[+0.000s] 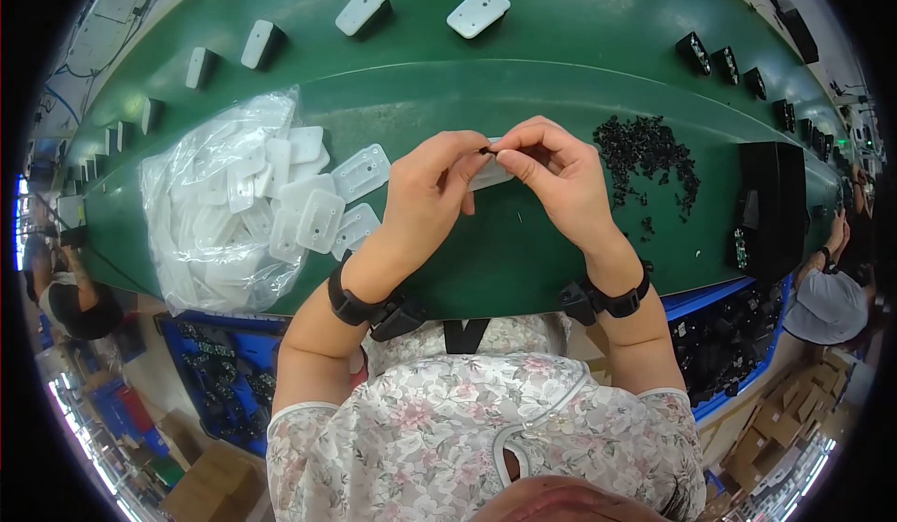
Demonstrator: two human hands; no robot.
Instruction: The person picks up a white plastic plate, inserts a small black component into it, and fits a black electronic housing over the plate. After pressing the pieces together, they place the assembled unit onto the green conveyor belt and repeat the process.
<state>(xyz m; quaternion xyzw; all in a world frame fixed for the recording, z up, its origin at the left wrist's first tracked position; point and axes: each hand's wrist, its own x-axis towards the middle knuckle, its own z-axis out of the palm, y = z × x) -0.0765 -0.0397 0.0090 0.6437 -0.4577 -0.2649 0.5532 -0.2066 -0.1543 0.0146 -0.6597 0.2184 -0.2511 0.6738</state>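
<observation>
My left hand point(432, 185) and my right hand point(553, 174) meet above the middle of the green bench point(486, 260). Between their pinched fingertips is a small black part point(485, 151), too small to make out fully. Both hands are closed on it. Behind the fingers lies a white plastic plate point(490, 178), mostly hidden by the hands. To the right is a heap of small black parts point(645, 153). On the left a clear plastic bag point(173, 232) spills white plastic plates point(320, 221) toward my left hand.
Across the far strip stand black housings with white covers point(478, 13). More black housings point(694, 53) line the right side, near a large black box point(772, 204). Blue bins point(729, 344) of dark parts flank me below the bench edge. Other people point(830, 302) sit at both sides.
</observation>
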